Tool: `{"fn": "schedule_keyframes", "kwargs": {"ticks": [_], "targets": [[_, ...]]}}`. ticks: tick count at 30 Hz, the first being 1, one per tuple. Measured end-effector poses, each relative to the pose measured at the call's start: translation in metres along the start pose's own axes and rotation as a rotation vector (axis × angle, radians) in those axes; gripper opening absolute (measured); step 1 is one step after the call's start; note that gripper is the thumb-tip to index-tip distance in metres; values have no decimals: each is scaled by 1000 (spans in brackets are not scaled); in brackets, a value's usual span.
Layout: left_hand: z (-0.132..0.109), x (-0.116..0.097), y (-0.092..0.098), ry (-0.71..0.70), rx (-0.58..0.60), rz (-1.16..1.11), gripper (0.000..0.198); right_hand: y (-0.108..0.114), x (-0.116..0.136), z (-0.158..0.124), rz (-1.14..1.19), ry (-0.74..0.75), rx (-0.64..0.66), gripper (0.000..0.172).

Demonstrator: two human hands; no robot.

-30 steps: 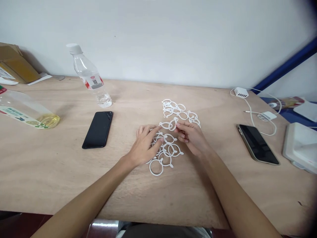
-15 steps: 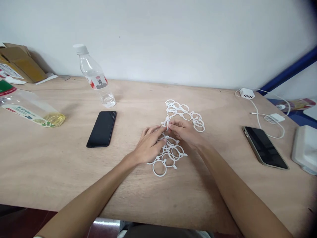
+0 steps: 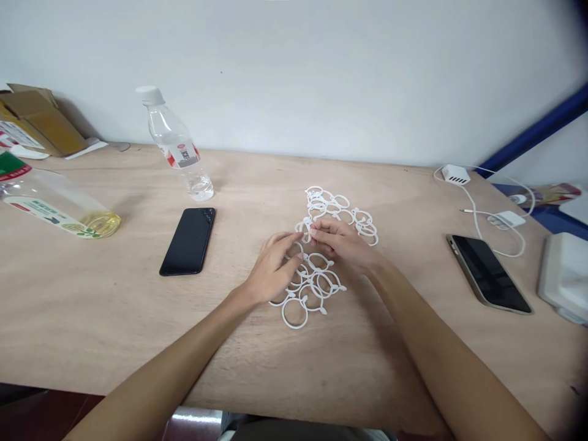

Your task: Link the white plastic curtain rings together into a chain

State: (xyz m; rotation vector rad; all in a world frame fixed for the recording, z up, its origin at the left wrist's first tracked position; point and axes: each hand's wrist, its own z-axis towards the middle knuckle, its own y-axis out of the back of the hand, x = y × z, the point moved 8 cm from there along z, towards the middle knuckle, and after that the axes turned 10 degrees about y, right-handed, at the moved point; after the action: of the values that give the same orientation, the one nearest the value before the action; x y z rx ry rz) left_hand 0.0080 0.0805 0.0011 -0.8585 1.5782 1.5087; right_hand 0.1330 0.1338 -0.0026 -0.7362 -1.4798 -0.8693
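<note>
Right hand (image 3: 342,245) is pinching a white ring (image 3: 307,229) at its edge between thumb and forefinger, the other fingers curling in behind. From the opposite side the left hand (image 3: 273,269) is lying with thumb and forefinger parted, its forefinger tip sitting just beside the ring; whether it is touching, I cannot tell. The ring is showing between the two hands, over the middle of the table (image 3: 239,361), with a near cluster of rings (image 3: 310,282) spreading out beneath and beside the left hand and a far cluster of rings (image 3: 329,207) lying beyond.

Both hands appear to be handling this one piece closely, and the next move seems to be calling for a light, steady pinch and care around the neighbouring rings. Being round, the ring is having no true long axis; its foreshortened outline is seemingly running away from the person, toward the wall (image 3: 294,73). Which way its small tab is pointing, the fingers are leaving unclear.
</note>
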Motion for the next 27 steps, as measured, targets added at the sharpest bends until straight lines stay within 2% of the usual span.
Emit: {"fn": "schedule_keyframes", "kwargs": {"ticks": [3,7,9,12,15,21,25,27], "targets": [[0,0,3,-14,-13,-81,39,0,2,-1,37,11,-32,27],[-1,6,17,-11,-176,-217,34,5,15,-9,111,36,-143,24],[-2,6,18,-16,-199,-219,40,-1,17,-18,201,18,-168,24],[-3,3,12,-26,-141,-219,47,-18,16,-30,326,-18,-135,26],[-4,-1,9,-50,-72,-223,41,-31,13,-38,370,-20,-135,27],[-7,-14,5,-146,-4,-69,35,-27,10,-41,305,19,-273,29],[-7,-15,4,-124,6,-49,34,-29,10,-42,306,1,-273,26],[-7,-12,4,-90,17,-69,35,-23,9,-43,278,5,-327,26]]}}
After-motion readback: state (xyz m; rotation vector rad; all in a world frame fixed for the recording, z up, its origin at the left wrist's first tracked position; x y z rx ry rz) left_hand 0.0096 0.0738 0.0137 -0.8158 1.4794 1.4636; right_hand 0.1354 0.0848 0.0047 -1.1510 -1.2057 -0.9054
